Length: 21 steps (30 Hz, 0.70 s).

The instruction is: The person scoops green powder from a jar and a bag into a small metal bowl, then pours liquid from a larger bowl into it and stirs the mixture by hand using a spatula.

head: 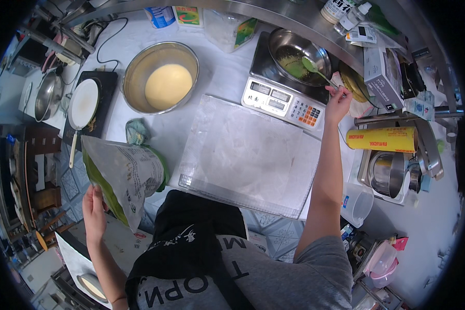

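My left hand point(94, 211) grips the mouth edge of a large white and green plastic bag point(133, 174), which bears writing and leans at the table's left front. In my right hand point(339, 101) is the handle of a green-coated spoon point(312, 66). The spoon's head is over a stainless steel bowl point(283, 40) with green powder at its bottom. That bowl rests on the dark platform of a digital scale point(283, 101); I cannot read its displays. Left of the scale, a big steel mixing bowl point(128, 79) contains a pale yellow liquid point(169, 86).
A white frying pan point(83, 102) sits on a black cooktop point(107, 99) at left. A crumpled cloth point(137, 131) lies behind the bag. Before me is a clear-covered mat point(252, 155). A metal shelf point(279, 19) overhangs the back; a yellow wrap roll point(383, 139) lies at right.
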Each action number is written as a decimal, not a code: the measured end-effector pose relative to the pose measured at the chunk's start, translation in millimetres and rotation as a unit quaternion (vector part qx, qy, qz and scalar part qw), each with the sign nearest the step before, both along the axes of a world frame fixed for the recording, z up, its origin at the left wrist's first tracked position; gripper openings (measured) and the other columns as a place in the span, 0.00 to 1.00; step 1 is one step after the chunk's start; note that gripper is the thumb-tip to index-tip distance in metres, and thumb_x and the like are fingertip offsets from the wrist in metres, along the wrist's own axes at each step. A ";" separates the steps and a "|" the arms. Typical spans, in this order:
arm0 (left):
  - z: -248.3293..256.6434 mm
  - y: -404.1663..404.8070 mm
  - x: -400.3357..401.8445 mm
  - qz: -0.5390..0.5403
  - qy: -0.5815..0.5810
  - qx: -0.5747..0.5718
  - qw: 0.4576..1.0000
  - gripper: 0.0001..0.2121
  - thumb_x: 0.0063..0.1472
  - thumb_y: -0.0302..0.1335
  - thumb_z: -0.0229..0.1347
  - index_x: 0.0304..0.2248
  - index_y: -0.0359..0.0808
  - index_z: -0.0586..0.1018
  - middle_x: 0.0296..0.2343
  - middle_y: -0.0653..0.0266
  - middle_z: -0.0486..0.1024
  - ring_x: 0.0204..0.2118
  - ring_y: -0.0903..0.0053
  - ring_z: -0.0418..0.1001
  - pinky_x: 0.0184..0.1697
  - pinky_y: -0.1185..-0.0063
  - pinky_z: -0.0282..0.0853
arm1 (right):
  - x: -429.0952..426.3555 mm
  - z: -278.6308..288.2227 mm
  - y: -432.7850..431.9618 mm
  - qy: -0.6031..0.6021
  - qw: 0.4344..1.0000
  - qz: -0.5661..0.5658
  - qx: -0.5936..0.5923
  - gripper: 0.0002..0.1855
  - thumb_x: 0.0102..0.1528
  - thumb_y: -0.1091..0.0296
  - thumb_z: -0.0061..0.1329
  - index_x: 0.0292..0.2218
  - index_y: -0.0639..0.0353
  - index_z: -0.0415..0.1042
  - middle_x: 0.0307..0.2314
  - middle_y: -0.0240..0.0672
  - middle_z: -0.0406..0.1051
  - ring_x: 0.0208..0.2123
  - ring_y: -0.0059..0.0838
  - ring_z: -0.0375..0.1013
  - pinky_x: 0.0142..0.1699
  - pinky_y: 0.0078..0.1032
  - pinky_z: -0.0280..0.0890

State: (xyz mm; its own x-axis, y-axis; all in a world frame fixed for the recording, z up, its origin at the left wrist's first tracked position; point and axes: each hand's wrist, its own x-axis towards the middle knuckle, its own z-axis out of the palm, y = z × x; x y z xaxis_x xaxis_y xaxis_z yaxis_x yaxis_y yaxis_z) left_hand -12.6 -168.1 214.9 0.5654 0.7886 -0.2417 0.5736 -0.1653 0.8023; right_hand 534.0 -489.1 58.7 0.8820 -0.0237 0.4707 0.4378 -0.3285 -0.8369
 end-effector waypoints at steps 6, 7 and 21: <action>-1.0 -1.9 2.3 0.018 -0.001 0.000 1.000 0.15 0.67 0.38 0.39 0.34 0.35 0.72 0.16 0.78 0.58 0.18 0.93 0.53 0.20 0.89 0.49 | 2.0 -2.6 -2.2 0.011 0.999 0.027 0.021 0.07 0.62 0.68 0.35 0.36 0.63 0.57 0.24 0.40 0.75 0.27 0.20 0.72 0.35 0.14 0.63; -1.4 -1.6 1.8 0.017 0.000 -0.001 1.000 0.15 0.67 0.38 0.40 0.34 0.35 0.72 0.17 0.78 0.58 0.18 0.93 0.53 0.20 0.89 0.49 | 1.8 -2.1 -2.0 0.009 0.999 0.031 0.025 0.07 0.62 0.68 0.35 0.36 0.63 0.57 0.24 0.40 0.75 0.27 0.20 0.72 0.36 0.14 0.63; -1.0 -0.4 2.0 -0.005 0.011 0.010 1.000 0.17 0.67 0.40 0.39 0.31 0.35 0.71 0.17 0.77 0.59 0.18 0.92 0.55 0.21 0.89 0.51 | 10.4 -3.5 -4.4 -0.007 0.999 0.031 -0.028 0.07 0.62 0.68 0.35 0.35 0.64 0.58 0.23 0.39 0.75 0.26 0.24 0.74 0.35 0.17 0.65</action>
